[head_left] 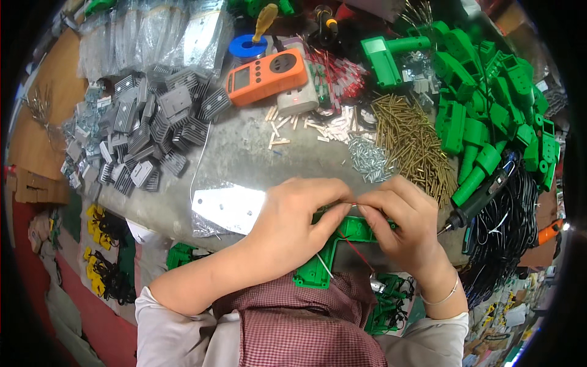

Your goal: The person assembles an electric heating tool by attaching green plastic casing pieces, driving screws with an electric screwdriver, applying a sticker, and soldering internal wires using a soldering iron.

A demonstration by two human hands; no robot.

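Note:
My left hand (296, 214) and my right hand (403, 223) meet fingertip to fingertip at the table's near edge. Both are closed in a pinch on something thin and small, mostly hidden by the fingers. Directly beneath them is a green plastic housing (313, 274), its handle-like part angled toward my lap. A red wire (358, 249) trails from the housing, and a short white wire (324, 264) lies across it. Left of my left hand lies a white plate with holes (223, 208) on clear plastic.
Grey finned metal blocks (174, 104) are heaped at left. An orange meter (267, 76) stands at the back. Silver screws (369, 160) and long brass-coloured screws (409, 144) lie beyond my right hand. Green housings (452, 125), a black screwdriver-like tool (480, 199) and black cables (504, 235) fill the right.

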